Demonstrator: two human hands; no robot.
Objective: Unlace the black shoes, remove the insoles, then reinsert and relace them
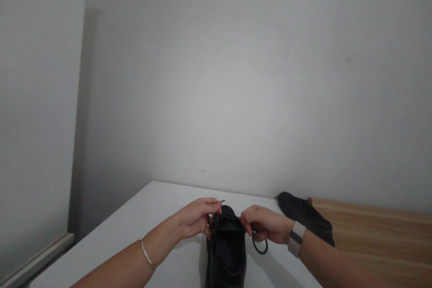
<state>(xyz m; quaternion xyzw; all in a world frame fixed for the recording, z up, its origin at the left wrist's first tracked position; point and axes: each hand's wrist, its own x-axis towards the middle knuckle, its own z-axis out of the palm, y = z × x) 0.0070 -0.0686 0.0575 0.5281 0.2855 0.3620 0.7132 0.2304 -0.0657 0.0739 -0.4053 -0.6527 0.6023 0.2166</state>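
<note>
A black shoe (226, 252) stands on the white table (141, 225) in front of me, its toe pointing away. My left hand (197, 218) pinches a black shoelace end (218, 201) at the shoe's left side, fingers closed on it. My right hand (265, 225) grips the other lace on the right, and a loop of it (259, 246) hangs below the fingers. A thin bracelet is on my left wrist, and a watch with a pale band is on my right wrist.
A second black shoe (305, 216) lies at the back right, where the white table meets a wooden surface (378, 234). A plain grey wall stands close behind. The table's left edge drops off toward the floor.
</note>
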